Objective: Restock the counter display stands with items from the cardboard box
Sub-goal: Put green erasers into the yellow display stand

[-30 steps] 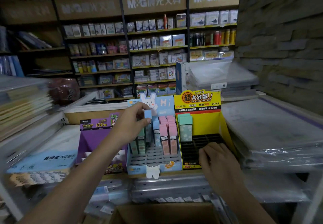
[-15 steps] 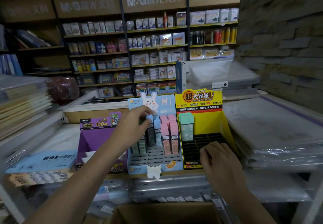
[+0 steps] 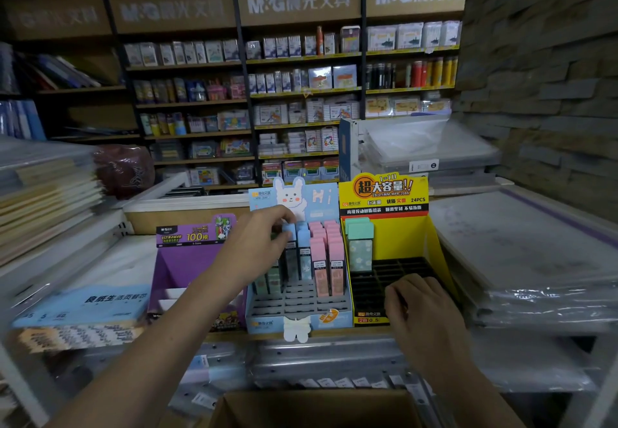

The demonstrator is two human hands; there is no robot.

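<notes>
My left hand reaches into the blue rabbit display stand and pinches the top of a blue case standing in its back rows. Beside it stand more blue cases, pink cases and some green ones low on the left. My right hand rests on the front of the yellow display stand with bent fingers over its black grid, and I see nothing in it. Mint cases stand at that stand's back left. The open cardboard box is at the bottom edge.
A purple display stand sits left of the blue one. Wrapped stacks of sheets lie on the right, and paper stacks on the left. Stocked shelves fill the back wall, with a stone wall on the right.
My left hand has lowered the blue case a little into the blue stand's slots. My right hand has stayed on the yellow stand.
</notes>
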